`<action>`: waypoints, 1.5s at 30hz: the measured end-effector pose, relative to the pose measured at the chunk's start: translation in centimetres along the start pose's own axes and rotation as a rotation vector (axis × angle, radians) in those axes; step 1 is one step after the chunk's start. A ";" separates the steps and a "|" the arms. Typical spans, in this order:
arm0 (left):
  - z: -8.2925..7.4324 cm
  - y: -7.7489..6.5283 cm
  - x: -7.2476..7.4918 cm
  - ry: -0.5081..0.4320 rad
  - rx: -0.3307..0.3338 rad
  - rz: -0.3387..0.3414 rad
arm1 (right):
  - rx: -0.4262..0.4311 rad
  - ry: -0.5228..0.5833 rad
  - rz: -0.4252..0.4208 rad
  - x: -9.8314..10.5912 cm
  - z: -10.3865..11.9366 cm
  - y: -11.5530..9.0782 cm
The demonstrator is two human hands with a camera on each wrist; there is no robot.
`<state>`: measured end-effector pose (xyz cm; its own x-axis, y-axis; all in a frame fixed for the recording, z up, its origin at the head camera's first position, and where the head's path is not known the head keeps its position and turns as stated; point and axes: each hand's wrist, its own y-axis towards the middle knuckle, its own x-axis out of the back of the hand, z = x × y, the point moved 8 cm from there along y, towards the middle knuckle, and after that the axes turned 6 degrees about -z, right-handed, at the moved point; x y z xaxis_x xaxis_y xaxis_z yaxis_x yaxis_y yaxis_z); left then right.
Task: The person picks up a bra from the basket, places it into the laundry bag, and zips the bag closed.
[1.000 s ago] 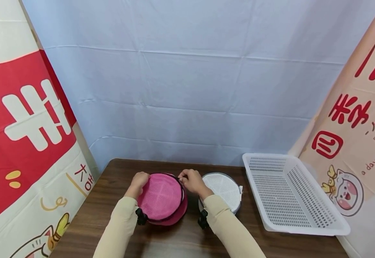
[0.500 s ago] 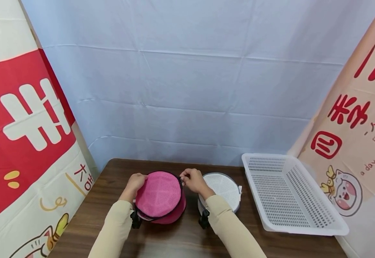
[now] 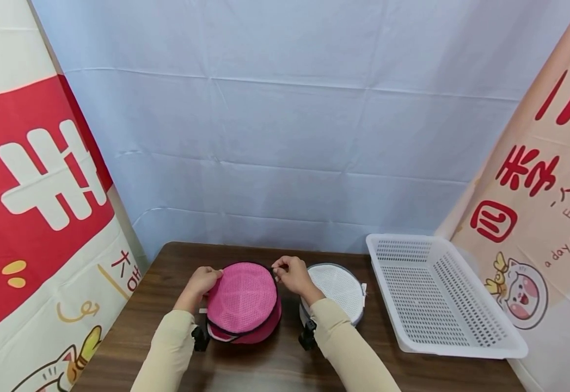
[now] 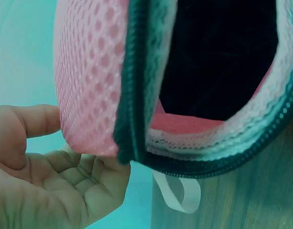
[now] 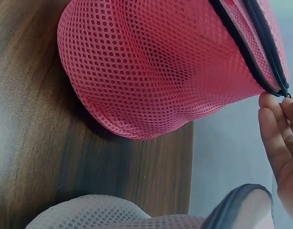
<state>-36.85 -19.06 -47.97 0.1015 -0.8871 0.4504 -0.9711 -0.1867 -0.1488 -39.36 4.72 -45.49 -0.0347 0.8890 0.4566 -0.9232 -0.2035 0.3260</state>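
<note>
A round pink mesh laundry bag [image 3: 243, 296] with a black zipper stands on the table, its lid facing up. My left hand [image 3: 202, 280] pinches the lid's left edge between thumb and fingers. In the left wrist view the zipper [image 4: 137, 81] is parted there, with a dark gap between lid and body. A white loop tag [image 4: 182, 195] hangs below the seam. On the bag's far right, my right hand [image 3: 292, 272] pinches the zipper's end; in the right wrist view the fingertips [image 5: 269, 102] are right at the slider, and the zipper halves gape above it.
To the right of the pink bag is a white mesh bag [image 3: 338, 288] with grey trim, partly behind the right forearm. A white plastic basket [image 3: 412, 348] sits farther right on the dark wooden table [image 3: 138, 326]. A pale blue cloth [image 3: 285, 136] hangs behind.
My left hand has shifted slightly left along the lid's edge, and the lid has settled flatter over the bag. The right hand stays nearly in place at the zipper.
</note>
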 end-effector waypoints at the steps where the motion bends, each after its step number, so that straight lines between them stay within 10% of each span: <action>1: 0.0 0.0 0.0 0.013 -0.002 0.007 | -0.002 -0.005 -0.002 0.0 0.0 0.0; 9: -4.1 0.1 -0.2 0.382 -0.332 -0.125 | 0.092 -0.139 -0.019 -0.3 -0.1 0.2; 15: -6.9 0.0 -3.0 0.473 -0.510 -0.073 | 0.116 -0.187 -0.033 -0.5 -0.2 0.2; 27: -7.3 1.1 -6.8 0.543 -0.545 0.045 | 0.119 -0.187 -0.040 -0.7 -0.4 0.4; 45: -7.0 1.5 -6.5 0.364 -0.644 0.054 | 0.132 -0.192 -0.030 -0.8 -0.1 0.4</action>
<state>-40.50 -10.59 -44.93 0.0803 -0.6713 0.7368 -0.9184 0.2375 0.3165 -39.75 3.92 -45.80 0.0767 0.8038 0.5899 -0.8644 -0.2413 0.4411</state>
